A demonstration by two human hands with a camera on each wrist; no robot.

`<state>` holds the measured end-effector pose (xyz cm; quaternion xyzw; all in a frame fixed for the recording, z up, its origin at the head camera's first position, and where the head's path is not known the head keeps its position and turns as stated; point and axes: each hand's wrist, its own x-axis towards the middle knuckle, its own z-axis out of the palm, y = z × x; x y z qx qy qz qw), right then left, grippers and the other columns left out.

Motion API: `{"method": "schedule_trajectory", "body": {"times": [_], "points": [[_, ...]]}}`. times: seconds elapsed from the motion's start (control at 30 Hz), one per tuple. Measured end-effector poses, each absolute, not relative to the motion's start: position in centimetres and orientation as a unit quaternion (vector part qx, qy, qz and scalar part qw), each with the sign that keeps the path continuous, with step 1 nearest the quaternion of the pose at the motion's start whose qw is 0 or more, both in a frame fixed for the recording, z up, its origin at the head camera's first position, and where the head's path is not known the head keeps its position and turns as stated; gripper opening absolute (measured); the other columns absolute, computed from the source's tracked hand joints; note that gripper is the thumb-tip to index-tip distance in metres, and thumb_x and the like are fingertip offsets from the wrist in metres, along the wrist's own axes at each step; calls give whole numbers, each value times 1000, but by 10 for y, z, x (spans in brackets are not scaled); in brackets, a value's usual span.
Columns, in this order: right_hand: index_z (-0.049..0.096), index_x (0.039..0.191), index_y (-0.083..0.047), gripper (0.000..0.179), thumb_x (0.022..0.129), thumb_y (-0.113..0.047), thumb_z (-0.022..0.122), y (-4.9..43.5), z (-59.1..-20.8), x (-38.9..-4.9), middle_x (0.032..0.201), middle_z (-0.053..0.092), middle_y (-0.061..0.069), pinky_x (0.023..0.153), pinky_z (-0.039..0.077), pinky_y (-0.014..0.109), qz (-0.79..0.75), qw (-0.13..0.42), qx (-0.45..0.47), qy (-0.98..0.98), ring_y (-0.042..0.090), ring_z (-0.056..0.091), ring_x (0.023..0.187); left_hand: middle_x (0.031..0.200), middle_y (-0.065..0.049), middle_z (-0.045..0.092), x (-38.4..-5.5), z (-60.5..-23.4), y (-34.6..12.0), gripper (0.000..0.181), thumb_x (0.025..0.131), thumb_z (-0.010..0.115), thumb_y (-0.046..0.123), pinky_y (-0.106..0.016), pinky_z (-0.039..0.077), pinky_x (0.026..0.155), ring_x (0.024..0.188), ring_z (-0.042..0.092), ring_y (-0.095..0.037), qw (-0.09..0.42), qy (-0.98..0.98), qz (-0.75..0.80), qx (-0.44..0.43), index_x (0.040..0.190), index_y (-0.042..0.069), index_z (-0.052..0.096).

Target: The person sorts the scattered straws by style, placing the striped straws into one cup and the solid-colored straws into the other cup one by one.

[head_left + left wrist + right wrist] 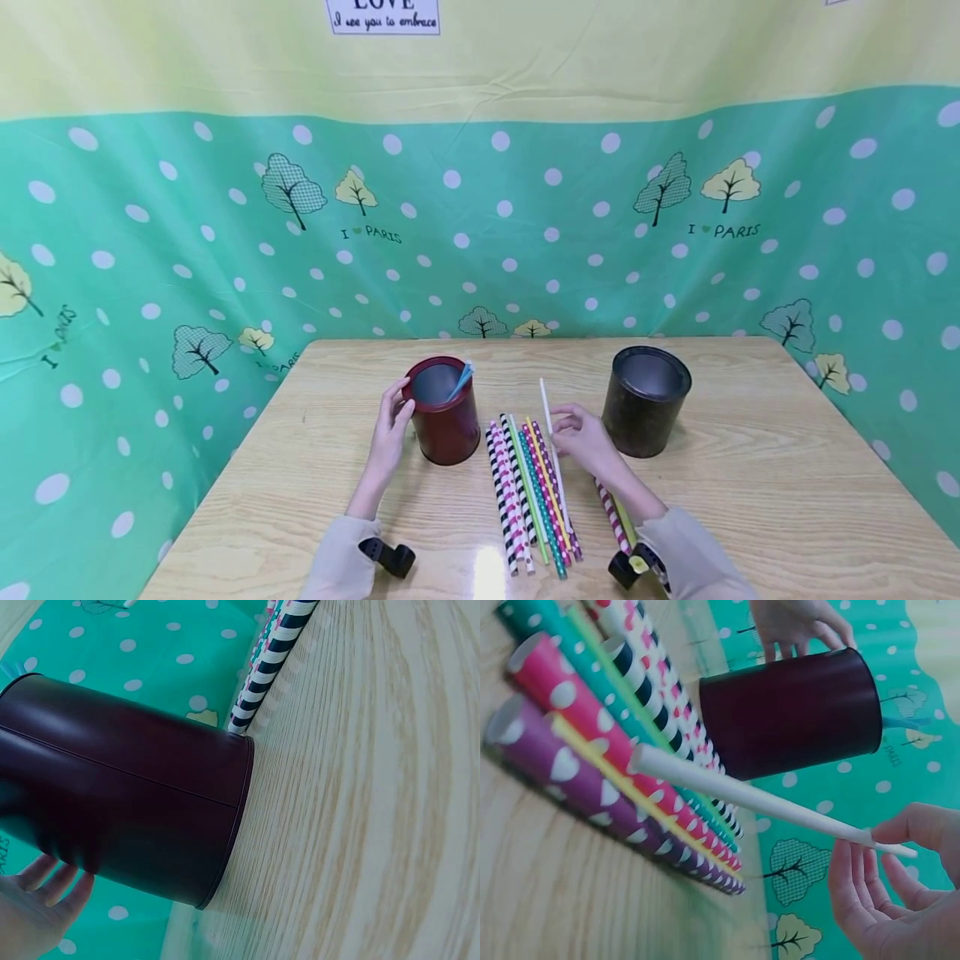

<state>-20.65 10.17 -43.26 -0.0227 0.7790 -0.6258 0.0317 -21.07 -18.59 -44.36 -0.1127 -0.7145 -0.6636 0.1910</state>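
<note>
- I see the right hand reaching forward and inward, thumb and fingertips pinched narrow on a white straw, near its far end.
- From those fingers, the straw slants back toward the person, above a row of patterned straws just to their left.
- Right of them stands a black can.
- On my other side, the left hand reaches up with fingers spread, their tips touching a dark red can near its rim.
- Beyond those fingertips, a blue straw leans inside the can.
</note>
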Motion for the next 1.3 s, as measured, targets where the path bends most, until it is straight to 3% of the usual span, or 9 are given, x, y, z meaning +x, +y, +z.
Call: {"method": "schedule_trajectory", "body": {"times": [0.17, 0.47, 0.8, 1.3], "points": [[48, 113, 8, 38, 76, 8, 54, 99, -424, -205, 87, 53, 15, 66, 51, 41, -656, 35, -29, 754, 22, 57, 74, 108, -17, 49, -216, -454, -189, 39, 91, 45, 21, -17, 37, 81, 99, 47, -14, 229, -699, -658, -159, 127, 8, 41], [50, 110, 6, 34, 77, 7, 55, 86, -406, -210, 88, 54, 12, 70, 51, 39, -670, 30, -52, 740, 14, 55, 73, 119, -25, 43, -212, -447, -188, 39, 93, 41, 6, -13, 36, 85, 104, 44, -14, 173, -716, -669, -93, 131, 0, 32], [53, 107, 5, 29, 79, 7, 54, 69, -383, -211, 88, 55, 13, 70, 52, 38, -689, 9, -80, 720, 14, 56, 73, 117, -24, 43, -213, -447, -187, 39, 93, 41, 6, -13, 36, 85, 103, 44, -13, 173, -716, -670, -94, 130, 1, 33], [53, 104, 7, 22, 82, 6, 52, 53, -355, -213, 90, 54, 15, 71, 52, 31, -721, -35, -140, 678, 15, 56, 75, 118, -31, 40, -199, -425, -178, 38, 92, 38, 0, -12, 35, 83, 105, 41, -26, 165, -718, -671, -83, 129, -6, 31]]}}
